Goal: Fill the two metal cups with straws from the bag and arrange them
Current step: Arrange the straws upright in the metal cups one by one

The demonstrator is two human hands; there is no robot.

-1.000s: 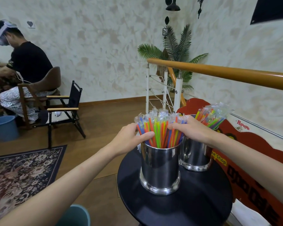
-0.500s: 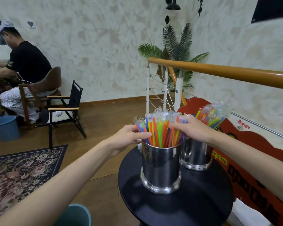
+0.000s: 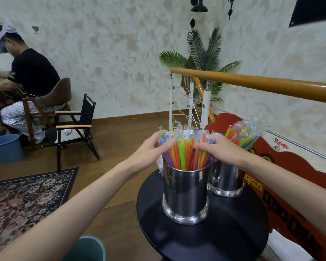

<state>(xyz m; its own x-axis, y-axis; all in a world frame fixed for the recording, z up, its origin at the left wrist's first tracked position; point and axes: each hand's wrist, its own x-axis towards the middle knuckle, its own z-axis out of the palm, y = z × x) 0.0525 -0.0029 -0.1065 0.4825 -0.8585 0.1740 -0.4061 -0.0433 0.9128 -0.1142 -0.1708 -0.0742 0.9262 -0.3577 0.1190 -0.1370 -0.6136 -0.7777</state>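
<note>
Since a moment ago, your left hand (image 3: pixel 149 154) has been sliding further up the bundle, its fingers now curling round the left side of the near straws (image 3: pixel 184 151) just above the rim. Your right hand (image 3: pixel 217 152) is gripping the same bundle from the right, fingers curled over the wrapped tops. Those straws are standing upright and fanned in the near metal cup (image 3: pixel 185 193), which is sitting toward the back of the round black tabletop (image 3: pixel 205 240), left of centre. Just beside it, at the back right edge, the second metal cup (image 3: pixel 225 182) is holding its own bunch of straws (image 3: pixel 243 137), leaning rightward. Off the right edge a red sign (image 3: pixel 290 187) is standing under a wooden handrail (image 3: pixel 262 84). Far left, another person (image 3: pixel 29 72) is sitting on a chair (image 3: pixel 53 98), with a folding chair (image 3: pixel 77 125) and a patterned rug (image 3: pixel 24 200) nearby on the floor.
</note>
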